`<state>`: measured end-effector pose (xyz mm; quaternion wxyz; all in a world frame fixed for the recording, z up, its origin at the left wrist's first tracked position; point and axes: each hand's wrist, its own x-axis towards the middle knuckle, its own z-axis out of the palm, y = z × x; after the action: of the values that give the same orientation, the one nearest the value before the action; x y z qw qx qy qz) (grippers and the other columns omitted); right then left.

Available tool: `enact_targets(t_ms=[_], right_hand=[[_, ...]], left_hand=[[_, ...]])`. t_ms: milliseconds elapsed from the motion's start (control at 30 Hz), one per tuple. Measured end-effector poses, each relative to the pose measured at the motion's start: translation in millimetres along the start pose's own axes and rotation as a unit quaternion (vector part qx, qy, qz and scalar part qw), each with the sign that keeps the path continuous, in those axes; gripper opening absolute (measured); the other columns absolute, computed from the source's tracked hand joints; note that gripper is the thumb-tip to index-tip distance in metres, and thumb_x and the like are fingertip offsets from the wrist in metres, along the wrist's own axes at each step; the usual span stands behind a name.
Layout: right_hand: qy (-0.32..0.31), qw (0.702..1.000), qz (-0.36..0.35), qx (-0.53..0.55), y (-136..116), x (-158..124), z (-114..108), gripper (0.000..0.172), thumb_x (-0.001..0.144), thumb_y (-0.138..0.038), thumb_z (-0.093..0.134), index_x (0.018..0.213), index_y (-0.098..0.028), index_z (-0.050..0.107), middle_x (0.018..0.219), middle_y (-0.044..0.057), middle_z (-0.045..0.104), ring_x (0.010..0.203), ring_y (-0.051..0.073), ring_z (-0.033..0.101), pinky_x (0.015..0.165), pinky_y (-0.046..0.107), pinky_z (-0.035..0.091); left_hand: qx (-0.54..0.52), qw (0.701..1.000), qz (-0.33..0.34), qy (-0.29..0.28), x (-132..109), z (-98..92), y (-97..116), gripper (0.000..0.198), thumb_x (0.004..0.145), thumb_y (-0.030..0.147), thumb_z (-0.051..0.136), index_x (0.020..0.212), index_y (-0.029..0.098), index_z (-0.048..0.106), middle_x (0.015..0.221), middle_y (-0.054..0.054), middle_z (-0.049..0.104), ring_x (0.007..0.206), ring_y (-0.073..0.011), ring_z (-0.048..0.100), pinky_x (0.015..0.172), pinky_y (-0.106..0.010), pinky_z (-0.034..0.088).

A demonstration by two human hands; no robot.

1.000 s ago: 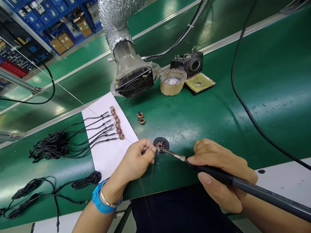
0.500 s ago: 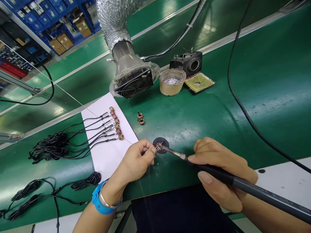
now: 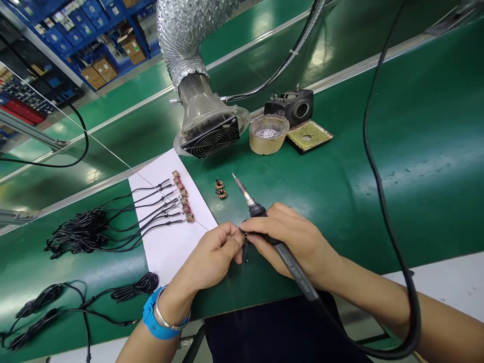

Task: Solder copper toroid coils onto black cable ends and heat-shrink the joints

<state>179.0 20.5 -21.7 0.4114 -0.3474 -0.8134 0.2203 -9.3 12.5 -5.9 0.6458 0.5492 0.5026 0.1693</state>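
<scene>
My left hand [image 3: 217, 254], in a blue wristband and a metal bangle, is closed in a pinch on a thin solder wire [image 3: 132, 170] that runs in from the upper left. Wrapped in my right hand [image 3: 291, 242] is a soldering iron [image 3: 291, 264], its tip pointing up and away over the bench. The right thumb and forefinger also meet at a small copper-wound ring coil [image 3: 245, 236], right beside the left fingertips. Fingers cover most of that coil, and the black disc is hidden. Two similar coils [image 3: 220, 189] lie farther back.
White paper [image 3: 162, 257] bears a row of coils [image 3: 183, 196] beside black cable ends. Bundled black cables [image 3: 81, 229] lie at left. Behind stand a fume extractor [image 3: 212, 136], a round solder pot [image 3: 267, 138], an iron holder [image 3: 291, 106] and a yellow sponge [image 3: 308, 136]. The iron's cord loops at right.
The soldering iron's tip has left the coil and swung up and away. My right hand has come left, its thumb and forefinger now at the coil. My left hand stays nearly in place.
</scene>
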Motion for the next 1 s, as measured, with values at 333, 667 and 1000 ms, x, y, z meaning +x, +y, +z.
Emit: enact_targets(t_ms=[333,667,1000], right_hand=[[-0.016,0.999,-0.036,-0.003,3,-3,4,0.026,0.086,-0.005,0.051,0.107,-0.018,0.057,0.066,0.000,0.045,0.064,0.015,0.038,0.061,0.027,0.035],[0.035,0.999,-0.005,-0.030,-6,-6,9,0.021,0.087,-0.005,0.050,0.104,-0.015,0.056,0.077,0.001,0.061,0.066,0.013,0.044,0.064,0.027,0.040],[0.082,0.995,0.063,0.011,-18,-11,13,0.026,0.086,-0.006,0.051,0.109,-0.018,0.054,0.078,0.000,0.062,0.065,0.012,0.054,0.064,0.025,0.047]], left_hand=[[0.049,0.999,0.008,-0.002,-5,1.4,3,0.034,0.097,0.045,0.037,0.078,0.019,0.049,0.072,0.003,0.051,0.067,-0.0108,0.045,0.067,-0.026,0.037],[0.138,0.987,0.028,0.080,-8,8.9,13,0.026,0.098,0.037,0.037,0.083,0.020,0.049,0.075,0.003,0.056,0.070,-0.0116,0.050,0.065,-0.025,0.038],[0.016,0.995,0.004,0.098,-6,17.4,4,0.025,0.096,0.039,0.041,0.082,0.019,0.049,0.074,0.002,0.060,0.063,-0.0087,0.049,0.057,-0.021,0.037]])
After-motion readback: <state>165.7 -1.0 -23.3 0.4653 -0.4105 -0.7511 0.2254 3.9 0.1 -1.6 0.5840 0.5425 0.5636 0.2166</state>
